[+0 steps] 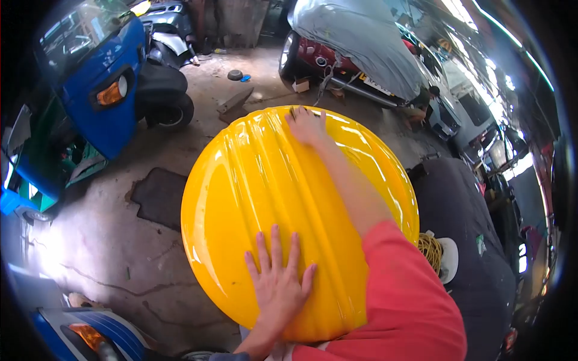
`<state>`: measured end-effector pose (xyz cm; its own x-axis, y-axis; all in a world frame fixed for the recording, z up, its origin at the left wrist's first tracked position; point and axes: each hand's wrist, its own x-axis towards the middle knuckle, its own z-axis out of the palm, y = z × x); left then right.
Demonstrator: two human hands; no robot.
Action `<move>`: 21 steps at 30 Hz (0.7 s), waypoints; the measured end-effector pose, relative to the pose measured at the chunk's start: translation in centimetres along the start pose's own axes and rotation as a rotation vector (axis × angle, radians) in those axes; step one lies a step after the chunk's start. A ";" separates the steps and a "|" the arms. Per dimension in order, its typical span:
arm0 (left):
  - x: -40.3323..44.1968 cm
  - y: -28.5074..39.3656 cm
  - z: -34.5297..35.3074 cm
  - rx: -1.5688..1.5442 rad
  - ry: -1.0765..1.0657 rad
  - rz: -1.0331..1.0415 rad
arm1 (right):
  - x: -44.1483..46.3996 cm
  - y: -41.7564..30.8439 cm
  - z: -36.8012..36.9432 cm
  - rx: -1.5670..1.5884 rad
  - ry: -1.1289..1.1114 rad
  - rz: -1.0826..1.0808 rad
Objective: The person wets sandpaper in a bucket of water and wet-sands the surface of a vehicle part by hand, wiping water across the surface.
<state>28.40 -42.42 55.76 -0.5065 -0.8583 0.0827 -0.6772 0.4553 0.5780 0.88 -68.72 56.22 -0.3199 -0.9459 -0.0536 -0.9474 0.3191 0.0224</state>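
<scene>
A large glossy yellow panel [241, 180] with raised ridges along its length fills the middle of the head view; it looks like a painted vehicle body part. My left hand [278, 295] lies flat on its near part, fingers spread and nothing held. Far across the panel, my right hand [307, 127] is at the far edge, fingers bent down over something small and dark. What that dark thing is I cannot make out. The right arm in a red sleeve [403, 289] reaches over the panel's right side.
A blue three-wheeler [102, 108] stands at left, another blue vehicle front [90, 334] at lower left. A red car [325, 57] under a grey cover is ahead. Beside the panel at right are a dark covered shape [463, 210] and coiled yellow rope [429, 249]. A dark mat [159, 198] lies on the floor.
</scene>
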 end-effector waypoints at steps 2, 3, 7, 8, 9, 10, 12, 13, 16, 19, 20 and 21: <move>0.1 0.2 -0.6 0.002 -0.036 0.002 | 1.9 -0.4 1.1 -0.023 0.052 0.008; -0.2 0.0 -0.6 0.008 -0.056 0.001 | 1.7 -0.3 2.0 -0.033 0.104 0.046; -0.6 0.4 -0.6 -0.006 -0.067 0.005 | -13.6 2.1 1.6 -0.084 0.229 -0.215; -0.6 0.3 -0.7 -0.004 -0.065 0.014 | -18.1 2.6 1.8 -0.088 0.230 -0.224; -0.5 0.3 -0.7 -0.008 -0.067 0.025 | -20.6 2.9 1.6 -0.095 0.236 -0.233; -0.5 0.3 -0.7 -0.011 -0.074 0.018 | -20.4 3.0 1.3 -0.098 0.244 -0.227; -0.3 0.3 -0.7 -0.003 -0.067 0.004 | -18.8 2.6 0.7 -0.057 0.199 -0.199; -0.4 0.2 -0.5 0.003 -0.057 0.006 | -15.3 2.8 1.4 -0.041 0.210 -0.204; 0.0 0.3 -0.4 0.010 -0.039 -0.008 | -1.0 1.7 1.1 0.060 0.059 -0.176; 0.3 0.4 -0.3 0.019 -0.029 -0.027 | 2.9 -0.2 -0.5 0.064 -0.099 -0.065; -0.2 0.5 -0.3 0.035 -0.036 -0.020 | 1.5 0.3 0.0 0.064 -0.063 -0.125; -0.5 0.5 -0.4 0.043 -0.050 -0.019 | -0.6 0.7 0.3 0.063 -0.024 -0.182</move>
<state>28.51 -41.83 56.37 -0.5184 -0.8546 0.0304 -0.7087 0.4493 0.5440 0.39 -67.86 55.94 -0.1426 -0.9869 -0.0753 -0.9878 0.1467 -0.0524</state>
